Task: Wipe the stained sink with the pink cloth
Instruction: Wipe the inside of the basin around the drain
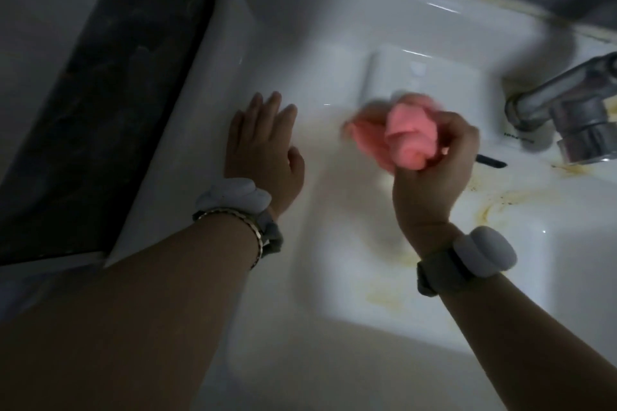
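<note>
Gripping the bunched pink cloth (399,137) in curled right hand (437,170) fingers over the stained sink (334,53) basin, left hand (263,150) flat on the sink's left rim, fingers straight and slightly spread

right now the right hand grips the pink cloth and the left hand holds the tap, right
Not the tap: in the head view the left hand lies flat on the sink rim. The right hand does grip the pink cloth.
</note>
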The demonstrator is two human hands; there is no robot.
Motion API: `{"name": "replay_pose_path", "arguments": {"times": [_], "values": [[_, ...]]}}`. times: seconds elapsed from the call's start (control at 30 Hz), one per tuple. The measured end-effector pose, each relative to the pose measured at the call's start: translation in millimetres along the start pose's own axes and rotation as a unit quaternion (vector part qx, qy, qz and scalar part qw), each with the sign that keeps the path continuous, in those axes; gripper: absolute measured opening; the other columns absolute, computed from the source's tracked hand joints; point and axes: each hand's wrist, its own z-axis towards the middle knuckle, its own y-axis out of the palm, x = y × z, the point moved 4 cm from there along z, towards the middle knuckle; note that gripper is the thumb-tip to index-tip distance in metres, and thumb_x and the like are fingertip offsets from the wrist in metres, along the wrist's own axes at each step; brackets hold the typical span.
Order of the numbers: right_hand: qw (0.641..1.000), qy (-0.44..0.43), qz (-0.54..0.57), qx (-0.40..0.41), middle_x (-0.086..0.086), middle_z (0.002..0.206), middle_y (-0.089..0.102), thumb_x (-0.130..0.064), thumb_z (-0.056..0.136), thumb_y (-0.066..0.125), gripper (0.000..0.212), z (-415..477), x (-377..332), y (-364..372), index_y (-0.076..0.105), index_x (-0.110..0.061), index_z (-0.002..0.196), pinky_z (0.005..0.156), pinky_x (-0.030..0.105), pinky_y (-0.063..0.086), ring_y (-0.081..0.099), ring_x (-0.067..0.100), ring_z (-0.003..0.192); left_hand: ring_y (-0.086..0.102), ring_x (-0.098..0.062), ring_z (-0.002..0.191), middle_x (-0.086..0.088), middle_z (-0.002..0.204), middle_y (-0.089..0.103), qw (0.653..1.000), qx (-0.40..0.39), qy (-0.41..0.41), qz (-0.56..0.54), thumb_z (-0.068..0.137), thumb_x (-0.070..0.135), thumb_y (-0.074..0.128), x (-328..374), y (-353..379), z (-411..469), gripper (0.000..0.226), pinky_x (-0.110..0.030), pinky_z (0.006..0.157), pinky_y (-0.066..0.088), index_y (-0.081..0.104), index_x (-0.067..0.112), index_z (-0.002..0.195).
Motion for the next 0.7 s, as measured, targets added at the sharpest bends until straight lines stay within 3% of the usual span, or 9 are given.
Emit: {"name": "replay_pose_path", "arguments": {"times": [0.07,0.1,0.17,0.23,0.27,0.33,0.43,0.53,0.7], "values": [[0.992,-0.091,-0.083,-0.012,-0.009,0.089,0.053,-0.003,0.070,0.061,0.032,7,-9,1,0.054,-0.015,0.099,0.066,0.018,0.037,0.050,0.018,0.084,0.034,-0.034,0.136,-0.013,0.144,0.044,1.000,-0.010,0.001,0.000,0.073,0.014,0.048,1,0,-1,0.058,-0.048,0.111,0.024,0.050,0.010,0.130],[0.984,-0.105,-0.141,-0.036,0.003,0.086,0.059,-0.002,0.071,0.065,0.032,9,-8,8,0.059,-0.013,0.100,0.062,0.027,0.039,0.051,0.027,0.083,0.034,-0.034,0.137,-0.014,0.144,0.044,1.000,-0.013,0.004,0.001,0.073,0.014,0.049,2,-1,-1,0.057,-0.048,0.111,0.024,0.050,0.009,0.130],[0.953,-0.129,-0.239,-0.133,0.021,0.083,0.063,-0.003,0.074,0.067,0.025,6,-2,33,0.069,-0.008,0.098,0.056,0.027,0.038,0.058,0.033,0.078,0.032,-0.034,0.138,-0.014,0.145,0.042,1.000,-0.020,0.006,0.000,0.075,0.012,0.052,1,-1,-1,0.056,-0.048,0.112,0.023,0.049,0.008,0.131],[0.913,-0.119,-0.238,-0.308,0.018,0.094,0.067,-0.008,0.082,0.058,0.020,-2,5,64,0.069,-0.010,0.098,0.065,0.028,0.045,0.062,0.031,0.085,0.031,-0.034,0.138,-0.015,0.146,0.041,1.000,-0.025,0.009,0.002,0.076,0.010,0.054,0,0,0,0.056,-0.048,0.113,0.022,0.048,0.008,0.132],[0.895,-0.116,-0.212,-0.374,0.016,0.097,0.068,-0.009,0.084,0.057,0.018,-7,3,75,0.070,-0.011,0.096,0.070,0.036,0.052,0.064,0.031,0.087,0.030,-0.034,0.139,-0.015,0.146,0.040,1.000,-0.028,0.010,0.005,0.077,0.010,0.055,0,1,1,0.056,-0.047,0.113,0.021,0.047,0.008,0.133],[0.878,-0.167,-0.205,-0.399,0.014,0.088,0.073,-0.009,0.075,0.067,0.012,-12,1,82,0.071,-0.009,0.087,0.059,0.040,0.057,0.070,0.030,0.077,0.029,-0.035,0.139,-0.015,0.146,0.040,0.999,-0.033,0.008,0.009,0.078,0.009,0.056,0,1,1,0.056,-0.047,0.113,0.020,0.047,0.008,0.133],[0.851,-0.257,-0.246,-0.385,0.008,0.084,0.074,-0.016,0.077,0.059,0.018,-5,12,65,0.073,-0.010,0.087,0.047,0.032,0.055,0.070,0.027,0.069,0.034,-0.038,0.136,-0.018,0.143,0.044,1.000,-0.022,0.010,0.003,0.074,0.006,0.058,2,-1,1,0.055,-0.050,0.110,0.026,0.051,0.005,0.129],[0.890,-0.216,-0.276,-0.292,0.009,0.082,0.073,-0.017,0.073,0.047,0.030,10,20,29,0.072,-0.010,0.087,0.040,0.029,0.050,0.069,0.031,0.064,0.034,-0.036,0.136,-0.017,0.143,0.044,1.000,-0.024,0.003,-0.008,0.074,0.006,0.058,4,-4,2,0.055,-0.049,0.111,0.026,0.052,0.005,0.129],[0.870,-0.319,-0.275,-0.258,0.008,0.081,0.073,-0.016,0.075,0.056,0.032,2,-7,63,0.071,-0.014,0.103,0.034,0.024,0.044,0.066,0.028,0.056,0.035,-0.038,0.135,-0.018,0.142,0.045,1.000,-0.023,0.007,-0.010,0.074,0.005,0.060,3,-3,2,0.055,-0.049,0.111,0.026,0.052,0.003,0.128]]}}
